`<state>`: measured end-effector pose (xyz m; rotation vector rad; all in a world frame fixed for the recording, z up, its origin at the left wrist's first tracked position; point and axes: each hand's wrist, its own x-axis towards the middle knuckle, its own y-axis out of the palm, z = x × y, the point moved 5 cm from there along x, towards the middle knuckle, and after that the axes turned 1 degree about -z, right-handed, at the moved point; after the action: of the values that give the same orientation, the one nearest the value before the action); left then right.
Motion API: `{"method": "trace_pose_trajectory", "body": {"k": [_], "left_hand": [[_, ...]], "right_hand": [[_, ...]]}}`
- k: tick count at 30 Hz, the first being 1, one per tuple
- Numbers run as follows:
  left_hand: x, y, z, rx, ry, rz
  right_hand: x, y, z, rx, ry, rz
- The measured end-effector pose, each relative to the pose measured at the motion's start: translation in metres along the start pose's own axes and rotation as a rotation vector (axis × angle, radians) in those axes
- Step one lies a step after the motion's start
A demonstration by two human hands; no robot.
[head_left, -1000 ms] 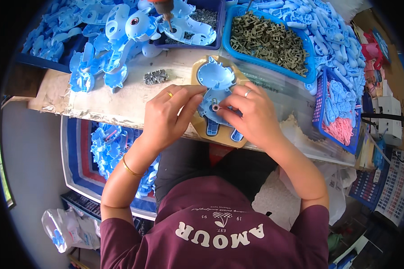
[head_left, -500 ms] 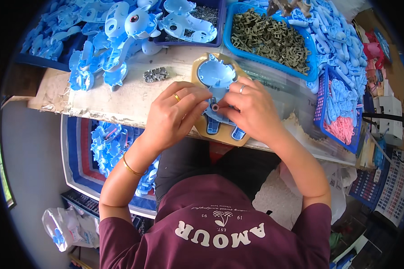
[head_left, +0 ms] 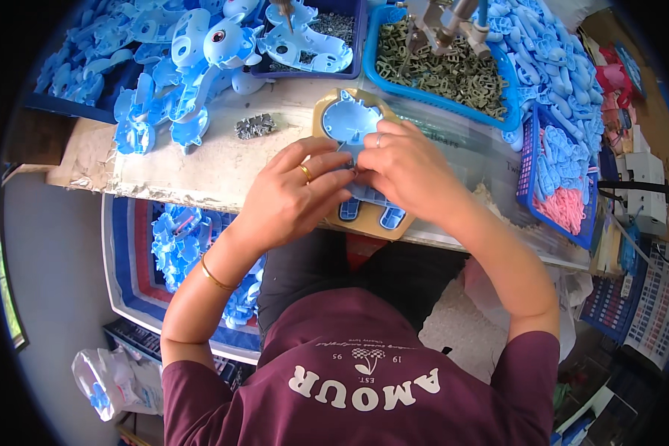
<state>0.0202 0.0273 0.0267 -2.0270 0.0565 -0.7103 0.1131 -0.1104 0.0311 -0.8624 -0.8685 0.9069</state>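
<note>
A light-blue hollow plastic toy shell [head_left: 351, 120] lies open side up in a tan holding block [head_left: 322, 117] at the table's front edge. Its round head part faces away from me, and two short leg parts [head_left: 392, 217] point toward me. My left hand [head_left: 297, 189] reaches over the shell's middle, fingers bent and fingertips pressed together there. From the other side my right hand [head_left: 412, 175] meets it in a pinch, thumb and fingers closed at the same spot. Whatever small piece the fingertips hold is hidden behind them.
Grey small parts [head_left: 255, 126] lie left of the block. Beyond stand a blue tray [head_left: 514, 111] of drab metal-like pieces and a dark tray [head_left: 360, 56] with small parts. Metal tool heads [head_left: 453, 26] hang above. Blue shells [head_left: 189, 123] pile up left; a basket [head_left: 526, 182] stands right.
Both hands have drawn closer over the shell's middle, and the small ringed piece seen between the fingers before is now covered. The hanging tool heads have come further into view.
</note>
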Motion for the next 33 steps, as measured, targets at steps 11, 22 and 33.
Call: {"method": "trace_pose_trajectory", "body": {"k": [11, 22, 33], "left_hand": [[0.001, 0.008, -0.006, 0.162, 0.049, 0.108], [0.003, 0.014, -0.008, 0.153, 0.012, 0.094], [0.001, 0.011, -0.004, 0.108, -0.005, 0.070]], "right_hand": [[-0.045, -0.023, -0.002, -0.010, 0.303, -0.089], [-0.050, -0.022, 0.004, -0.216, 0.215, -0.238], [-0.025, -0.034, 0.001, -0.028, 0.271, -0.015]]}}
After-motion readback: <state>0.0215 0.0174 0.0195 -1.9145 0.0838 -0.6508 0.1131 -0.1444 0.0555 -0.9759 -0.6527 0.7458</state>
